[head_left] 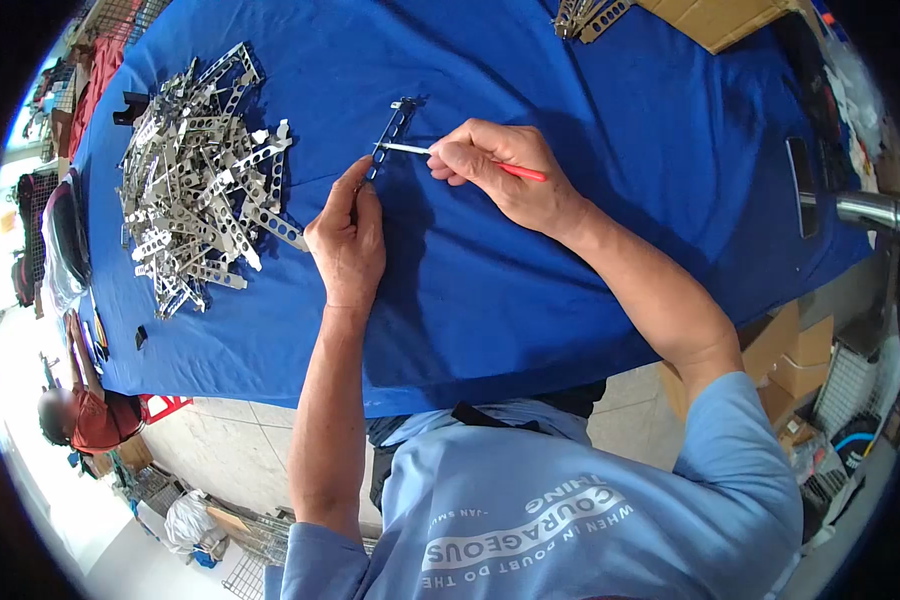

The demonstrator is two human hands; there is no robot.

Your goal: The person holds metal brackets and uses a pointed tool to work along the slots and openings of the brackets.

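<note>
My left hand [350,235] pinches the lower end of a narrow metal bracket [394,124] between thumb and fingers. The bracket has a row of holes and is held at a slant above the blue cloth. In my right hand [505,172] is a slim tool [407,148] with a pale, thin shaft and a red handle. Its tip meets the bracket's edge just above my left fingertips; whether it is pressing there I cannot tell. Left of my left hand lies a large heap of similar metal brackets [205,185], tangled together.
A blue cloth [530,310] covers the table. More brackets [592,18] lie at the far edge beside a cardboard box [715,22]. A phone-like dark slab [801,186] lies at the right, near a metal pole [873,209]. Another person [95,415] is at the left.
</note>
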